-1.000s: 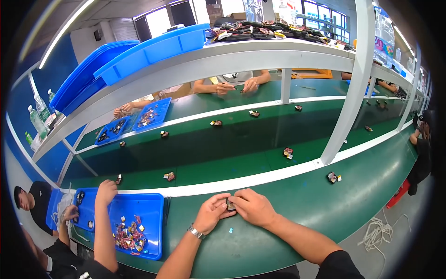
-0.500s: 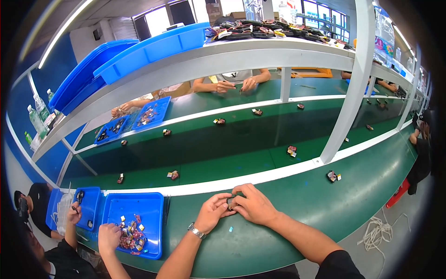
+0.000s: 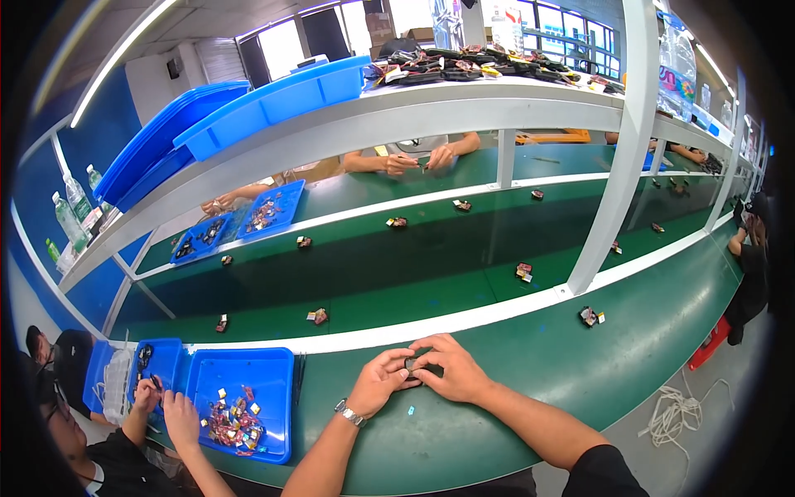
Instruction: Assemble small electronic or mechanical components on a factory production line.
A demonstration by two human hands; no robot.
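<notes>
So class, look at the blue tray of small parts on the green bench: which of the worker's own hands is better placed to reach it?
The left hand, probably. Both hands meet on a small dark part, but the blue tray lies to the left, nearer that hand. The right hand would have to cross over.

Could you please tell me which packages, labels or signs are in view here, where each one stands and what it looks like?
Water bottles: far left on a ledge, clear plastic with green labels.
Clear plastic bags: hanging at the upper right by the white post, with colourful contents.
Poster: top centre near the windows, pale with red marks, too small to make out.
No screens are visible.
</notes>
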